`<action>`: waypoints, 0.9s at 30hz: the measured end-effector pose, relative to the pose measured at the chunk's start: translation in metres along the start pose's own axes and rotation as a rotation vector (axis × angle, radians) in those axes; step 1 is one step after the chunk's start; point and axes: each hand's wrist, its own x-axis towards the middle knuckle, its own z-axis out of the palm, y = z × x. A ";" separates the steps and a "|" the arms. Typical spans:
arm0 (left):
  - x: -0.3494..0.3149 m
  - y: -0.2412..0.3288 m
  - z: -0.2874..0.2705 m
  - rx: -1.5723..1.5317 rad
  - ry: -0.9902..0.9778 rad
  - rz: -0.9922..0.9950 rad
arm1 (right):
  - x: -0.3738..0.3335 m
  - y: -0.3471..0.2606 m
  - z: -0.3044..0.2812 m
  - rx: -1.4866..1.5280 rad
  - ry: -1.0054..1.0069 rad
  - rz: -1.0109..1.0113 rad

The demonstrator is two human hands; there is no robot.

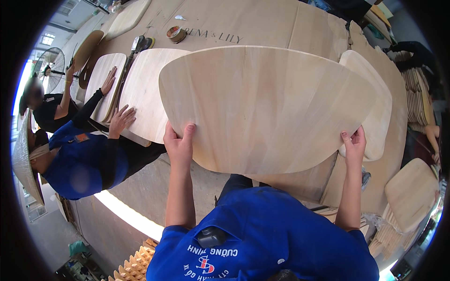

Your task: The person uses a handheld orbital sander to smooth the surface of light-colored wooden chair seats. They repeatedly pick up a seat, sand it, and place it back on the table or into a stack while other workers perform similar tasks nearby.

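Observation:
Between my two hands is a large, pale wooden panel (272, 107) with rounded corners, its broad face turned up toward me. My left hand (179, 140) grips its near left edge, thumb on top and fingers hidden beneath. At the near right edge my right hand (354, 143) pinches it the same way. The panel overlaps another wooden panel (147, 79) on the left and a second one (375, 107) on the right. All of them are over a cardboard-covered table (262, 28).
A co-worker (89, 150) in blue rests both hands on panels at left; another person (56, 105) is beyond. An orbital sander (140, 44) and a tape roll (176, 34) lie on the far side. Stacked panels (412, 187) stand at right, wooden pieces (136, 262) lower left.

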 end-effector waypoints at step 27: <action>0.014 -0.030 0.031 0.199 -0.012 -0.035 | -0.008 0.057 -0.001 -0.013 -0.066 0.116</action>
